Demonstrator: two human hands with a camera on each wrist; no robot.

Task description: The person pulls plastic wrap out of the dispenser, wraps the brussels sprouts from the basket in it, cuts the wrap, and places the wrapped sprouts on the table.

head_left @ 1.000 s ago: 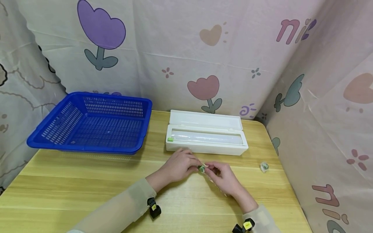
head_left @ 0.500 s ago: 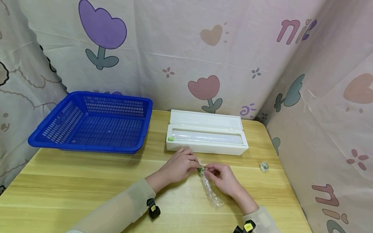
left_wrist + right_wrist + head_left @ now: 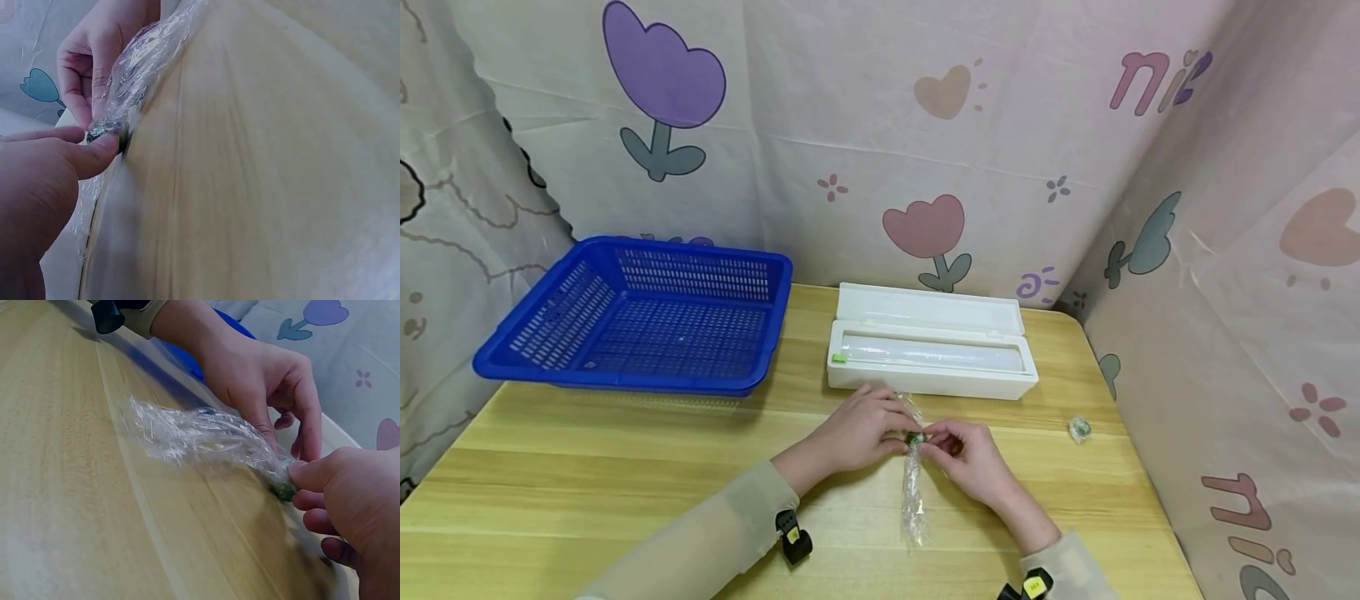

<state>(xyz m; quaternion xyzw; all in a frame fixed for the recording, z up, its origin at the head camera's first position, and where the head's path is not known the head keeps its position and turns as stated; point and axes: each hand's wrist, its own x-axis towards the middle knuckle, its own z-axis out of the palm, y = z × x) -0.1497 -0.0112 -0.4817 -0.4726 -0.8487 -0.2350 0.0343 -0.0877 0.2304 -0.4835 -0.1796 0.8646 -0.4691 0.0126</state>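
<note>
A small dark green piece [image 3: 915, 437] sits inside a twisted strip of clear cling film [image 3: 913, 500] in front of the white box. My left hand [image 3: 861, 429] pinches the green piece between thumb and fingers. From the other side, my right hand [image 3: 973, 458] pinches the wrapped piece with thumb and fingertips. Crumpled film [image 3: 200, 437] trails toward the near side in the right wrist view, and a shorter end lies toward the box. In the left wrist view the green piece [image 3: 122, 137] shows through the film; its exact kind cannot be told.
Behind the hands stands a white cling film dispenser [image 3: 932, 382], lid raised, with a roll [image 3: 932, 353] inside. A blue plastic basket [image 3: 625, 383] is at the back left. A small film-wrapped green piece [image 3: 1079, 429] lies near the table's right edge. Printed curtains border the table.
The film's long tail, mostly hidden by the right hand at first, has swung into view and leftward, now hanging nearly straight toward the near side. Both hands stay almost in place.
</note>
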